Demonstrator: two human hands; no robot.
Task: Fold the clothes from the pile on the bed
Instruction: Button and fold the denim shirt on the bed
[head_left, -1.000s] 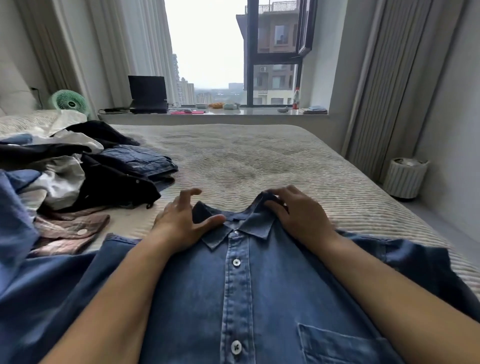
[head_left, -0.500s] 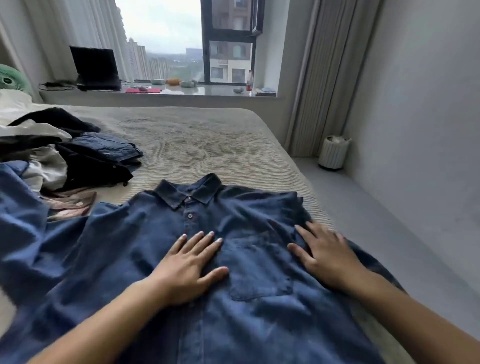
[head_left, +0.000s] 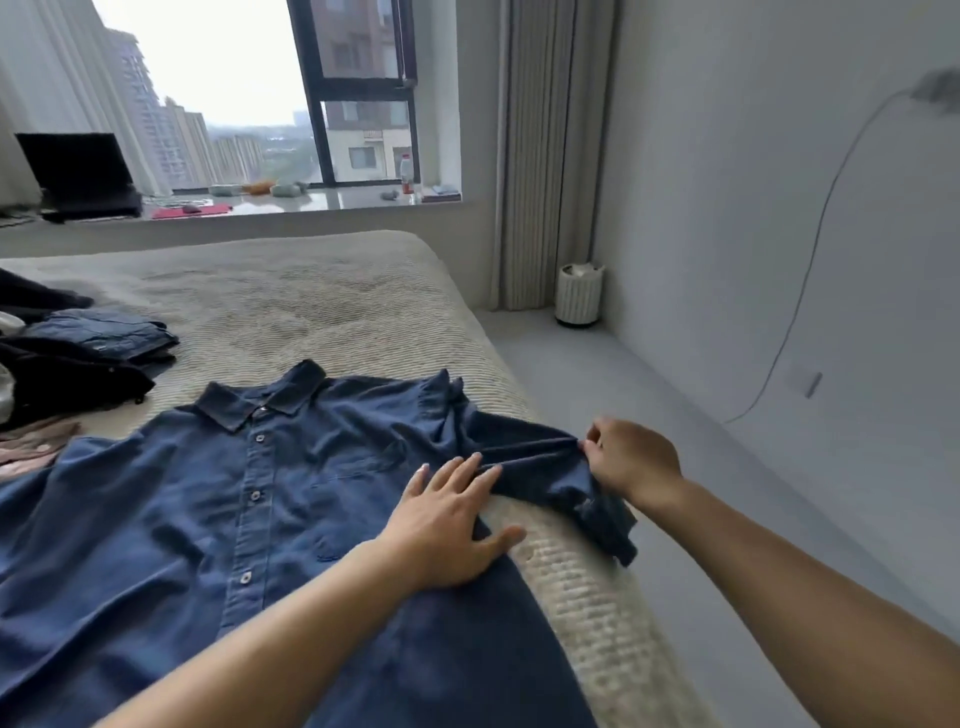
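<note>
Item one: the denim shirt (head_left: 218, 519), dark blue, lies face up and buttoned on the bed (head_left: 311, 312), its collar (head_left: 260, 397) pointing to 12 o'clock and its body running down to 6 o'clock under your forearms. A chest pocket (head_left: 358, 467) sits just right of the button placket.

Item two: your left hand (head_left: 447, 530) lies flat on the shirt's side edge, fingers straight and spread apart, thumb out toward 3 o'clock, where it lies on the bedcover.

Item three: your right hand (head_left: 631, 460), at 3 o'clock from the left hand, pinches the upper edge of the short sleeve (head_left: 550, 467), thumb and forefinger closed on the cloth, the other fingers curled behind. The sleeve stretches out over the bed's edge, creased along its length, with its cuff hanging below your wrist.

Item four: the pile of clothes (head_left: 78, 353) sits at 9 o'clock of the view, dark garments with a folded blue piece on top; its lower part is cut off by the frame, so what lies beneath is hard to make out.

Item five: beyond the bed, a windowsill (head_left: 322, 200) at 12 o'clock carries a laptop (head_left: 78, 174) and a bottle (head_left: 406, 171). A white ribbed bin (head_left: 578, 295) stands on the floor by the curtain (head_left: 550, 150) at 2 o'clock.
</note>
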